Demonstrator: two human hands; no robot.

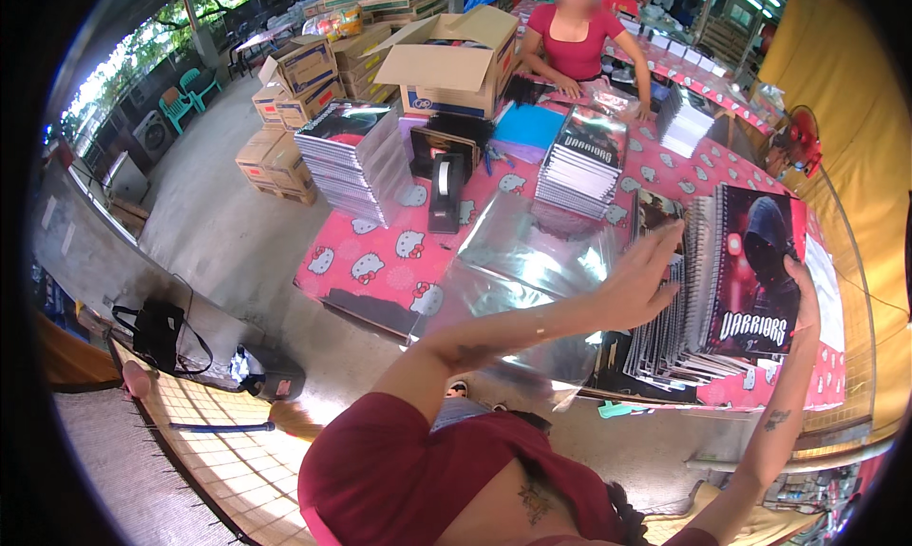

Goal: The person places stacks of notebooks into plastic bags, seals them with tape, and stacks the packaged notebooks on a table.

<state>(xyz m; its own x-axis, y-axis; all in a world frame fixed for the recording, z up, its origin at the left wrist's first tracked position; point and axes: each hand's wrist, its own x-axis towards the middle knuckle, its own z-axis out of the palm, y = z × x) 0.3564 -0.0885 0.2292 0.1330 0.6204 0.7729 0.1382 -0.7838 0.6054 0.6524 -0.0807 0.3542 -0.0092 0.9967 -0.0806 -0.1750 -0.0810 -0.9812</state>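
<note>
A spiral notebook [760,261] with a dark cover and a hooded figure stands at the right of the table, at the end of a row of notebooks. My right hand [807,299] grips its right edge, with the fingertips at the cover. My left hand [638,282] is open, its fingers stretched toward the wire bindings of the other notebooks [655,332], which lean in a row. Whether it touches them I cannot tell. Beneath and beside my left forearm lie clear plastic sleeves [518,251], shiny and loosely piled.
Notebook stacks stand at the left [351,161] and middle [579,166] of the pink patterned table [332,251]. A black tape dispenser [445,199] sits between them. Behind are an open carton [446,66] and a person in red [584,38]. A red fan [800,137] stands at right.
</note>
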